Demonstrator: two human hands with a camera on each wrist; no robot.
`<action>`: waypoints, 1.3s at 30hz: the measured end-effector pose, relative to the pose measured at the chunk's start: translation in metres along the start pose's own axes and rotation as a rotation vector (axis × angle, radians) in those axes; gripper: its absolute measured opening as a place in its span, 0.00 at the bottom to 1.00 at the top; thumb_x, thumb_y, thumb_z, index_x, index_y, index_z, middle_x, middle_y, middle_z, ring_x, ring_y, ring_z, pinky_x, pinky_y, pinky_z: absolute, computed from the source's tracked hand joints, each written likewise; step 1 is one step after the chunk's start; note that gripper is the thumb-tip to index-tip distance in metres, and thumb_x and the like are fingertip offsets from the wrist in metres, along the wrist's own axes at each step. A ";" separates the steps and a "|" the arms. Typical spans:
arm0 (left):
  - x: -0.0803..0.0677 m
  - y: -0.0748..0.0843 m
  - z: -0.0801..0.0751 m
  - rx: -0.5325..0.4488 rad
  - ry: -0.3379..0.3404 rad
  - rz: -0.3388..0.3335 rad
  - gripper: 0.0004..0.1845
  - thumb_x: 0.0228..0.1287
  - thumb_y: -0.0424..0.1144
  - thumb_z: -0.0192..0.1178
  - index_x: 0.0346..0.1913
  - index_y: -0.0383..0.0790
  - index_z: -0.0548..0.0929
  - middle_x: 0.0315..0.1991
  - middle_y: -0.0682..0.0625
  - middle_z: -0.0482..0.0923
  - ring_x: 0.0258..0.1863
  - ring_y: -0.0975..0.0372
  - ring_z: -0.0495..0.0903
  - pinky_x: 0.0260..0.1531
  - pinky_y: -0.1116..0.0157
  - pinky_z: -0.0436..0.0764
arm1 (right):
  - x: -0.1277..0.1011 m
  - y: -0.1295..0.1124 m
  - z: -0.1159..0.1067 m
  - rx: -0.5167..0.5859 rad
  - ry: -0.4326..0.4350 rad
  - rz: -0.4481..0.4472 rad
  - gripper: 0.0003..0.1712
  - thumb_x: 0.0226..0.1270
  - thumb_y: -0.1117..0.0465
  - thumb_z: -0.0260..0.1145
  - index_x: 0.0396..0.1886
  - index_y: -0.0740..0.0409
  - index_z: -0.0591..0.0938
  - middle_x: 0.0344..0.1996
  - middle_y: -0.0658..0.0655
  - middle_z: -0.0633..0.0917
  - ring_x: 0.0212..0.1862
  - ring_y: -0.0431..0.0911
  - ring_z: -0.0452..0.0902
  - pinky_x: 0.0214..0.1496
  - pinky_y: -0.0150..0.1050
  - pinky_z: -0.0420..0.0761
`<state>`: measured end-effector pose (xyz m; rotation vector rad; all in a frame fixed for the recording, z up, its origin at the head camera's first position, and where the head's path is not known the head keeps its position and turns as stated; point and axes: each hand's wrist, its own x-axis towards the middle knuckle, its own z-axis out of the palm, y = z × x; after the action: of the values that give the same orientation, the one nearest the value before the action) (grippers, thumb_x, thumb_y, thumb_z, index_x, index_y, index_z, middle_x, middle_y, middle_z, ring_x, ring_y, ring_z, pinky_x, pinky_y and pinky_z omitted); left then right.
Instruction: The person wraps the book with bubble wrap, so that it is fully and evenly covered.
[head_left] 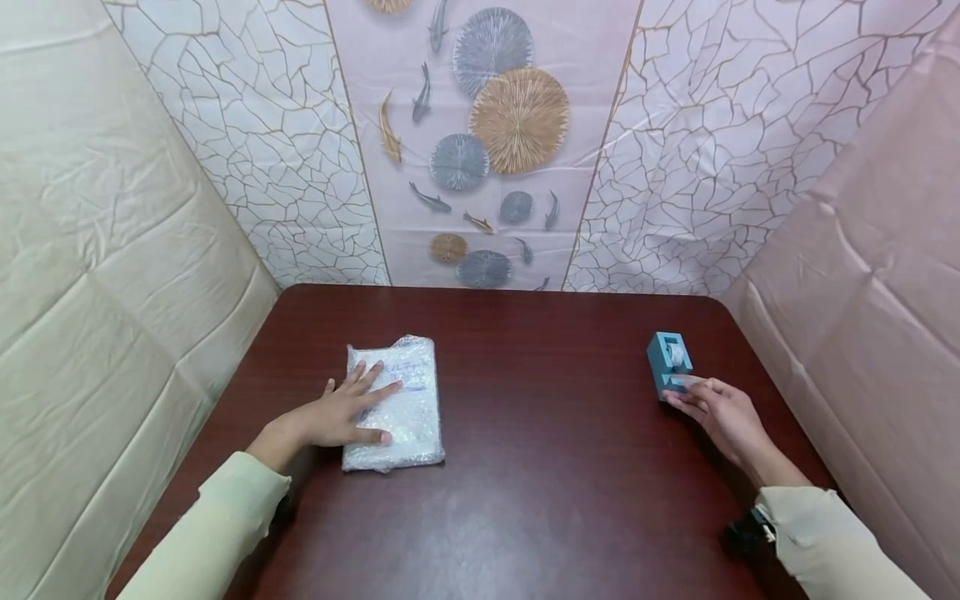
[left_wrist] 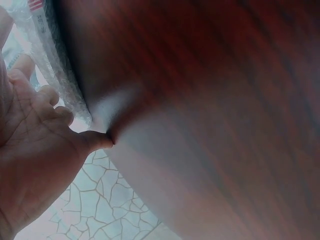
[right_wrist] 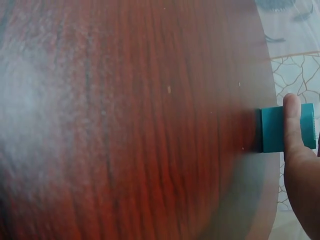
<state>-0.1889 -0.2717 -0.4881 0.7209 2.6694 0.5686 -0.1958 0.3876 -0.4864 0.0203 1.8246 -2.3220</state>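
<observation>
A flat package in bubble wrap (head_left: 414,417), with faint blue writing on it, lies on the left part of the table. My left hand (head_left: 341,417) rests on it with the fingers spread, covering its left side. In the left wrist view a wrapped edge (left_wrist: 62,75) of the package shows beside the fingers. Toward the right side stands a small teal tape dispenser (head_left: 660,364) with a roll of clear tape (head_left: 676,355). My right hand (head_left: 723,417) grips its near end by the cutter. The right wrist view shows the thumb (right_wrist: 291,120) against the dispenser's teal end face.
The dark red-brown wooden table (head_left: 540,467) has rounded far corners. Patterned cloth (head_left: 480,142) hangs behind it, and plain beige cloth (head_left: 862,275) stands close along both sides. A black band-like object (head_left: 746,533) sits at the right wrist.
</observation>
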 end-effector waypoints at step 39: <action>-0.002 0.003 -0.002 -0.036 -0.011 -0.009 0.50 0.73 0.64 0.69 0.90 0.52 0.60 0.93 0.36 0.34 0.90 0.32 0.29 0.75 0.16 0.35 | 0.000 -0.001 0.012 -0.447 0.127 -0.103 0.18 0.86 0.58 0.66 0.53 0.74 0.84 0.59 0.43 0.83 0.46 0.35 0.93 0.46 0.35 0.93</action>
<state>-0.1869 -0.2709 -0.4844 0.6998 2.6442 0.6064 -0.1950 0.3765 -0.4826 0.0109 2.4200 -1.9582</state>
